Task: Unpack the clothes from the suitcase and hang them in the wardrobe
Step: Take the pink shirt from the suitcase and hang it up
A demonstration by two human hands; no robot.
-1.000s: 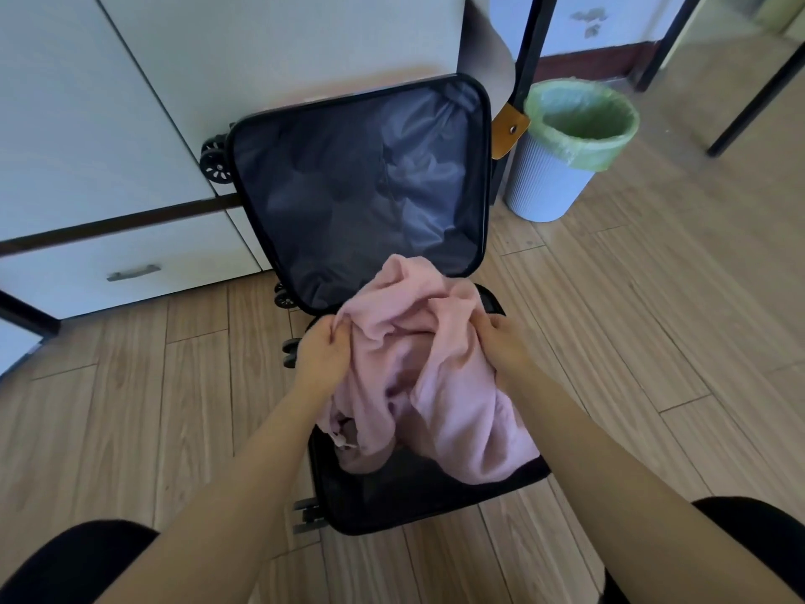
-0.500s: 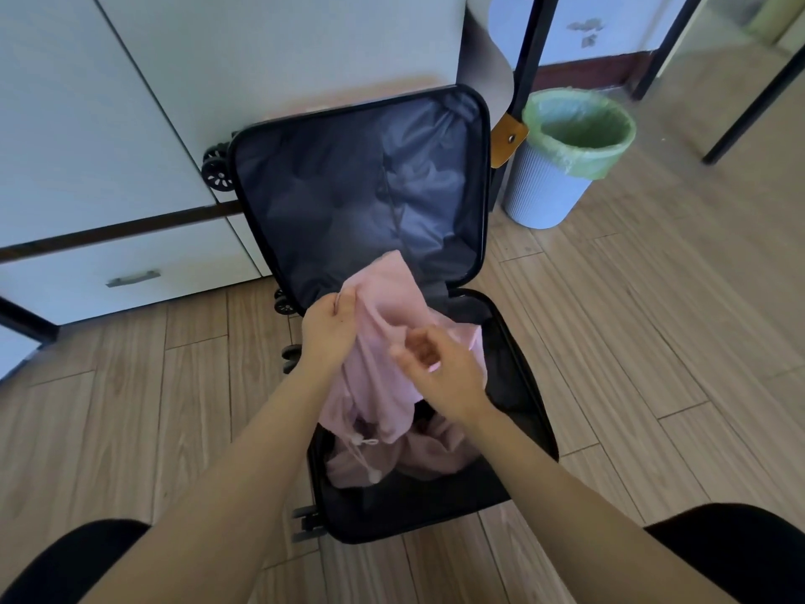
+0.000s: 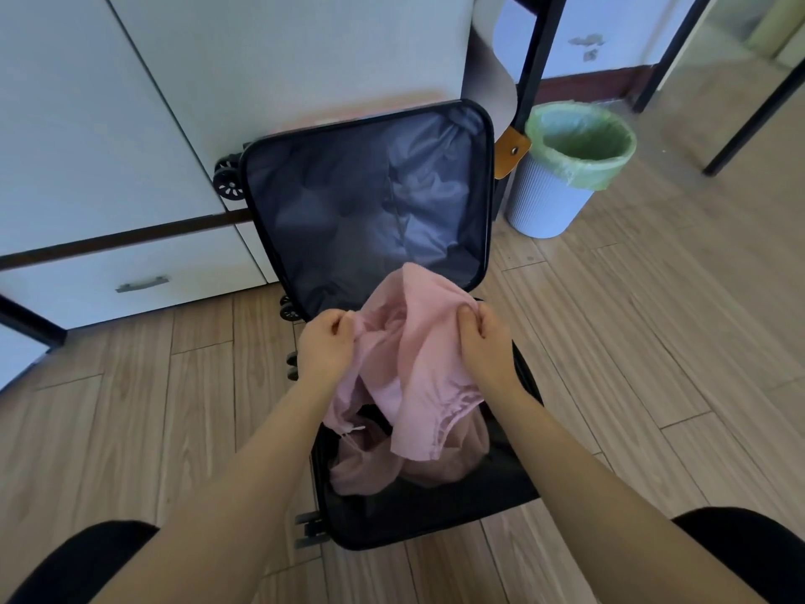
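The left hand [image 3: 326,348] and right hand [image 3: 483,342] are apart, each pinching the pink garment [image 3: 418,385] by its upper edge; a moment ago the right one had let go to regrip. So the lift looks under way, though the lower part still pools in the suitcase [image 3: 414,520]. Its lid [image 3: 370,202] leans on the wardrobe [image 3: 261,58] at twelve o'clock; a bin [image 3: 553,202] stands at two o'clock on the wood floor [image 3: 653,342].

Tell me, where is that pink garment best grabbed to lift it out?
Probably its top edge, from above, pinched at two spread points. The pink garment is limp and bunched, its lower part lying in the suitcase, so it would hang open. The left hand and right hand pinch it so.
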